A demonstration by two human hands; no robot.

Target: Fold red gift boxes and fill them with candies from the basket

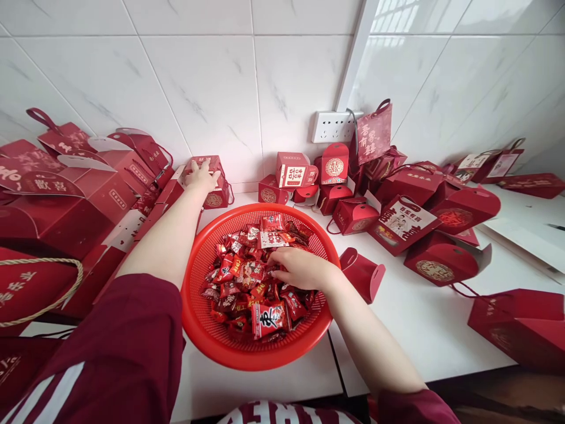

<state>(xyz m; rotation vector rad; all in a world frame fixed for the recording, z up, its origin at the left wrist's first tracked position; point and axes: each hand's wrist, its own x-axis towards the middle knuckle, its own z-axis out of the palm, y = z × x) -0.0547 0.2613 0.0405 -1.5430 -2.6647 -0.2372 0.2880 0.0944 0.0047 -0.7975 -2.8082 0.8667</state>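
Red plastic forms the wide, perforated basket at the centre of the frame, heaped with wrapped sweets. It stands on a white table, over a dark seam that emerges below its lower right rim. The right hand is down among the sweets, its fingers curled; their tips are partly hidden, so I cannot tell whether it grips one. The left hand reaches past the basket's upper left rim and lies on a small red box, fingers parted and bent; whether it grips the box I cannot tell.

Crowding the left of the frame is a pile of larger red boxes, with the left forearm passing just beside it. In front of that pile, at the left edge, sits a red bag with a rope handle. More small boxes stand against the tiled wall at upper centre, near a white socket strip partly covered by an upright red package with a loop. Just beside the basket's right rim sits an open red carton. Beyond it, a cluster of red boxes fills the right, with a white panel farther over.
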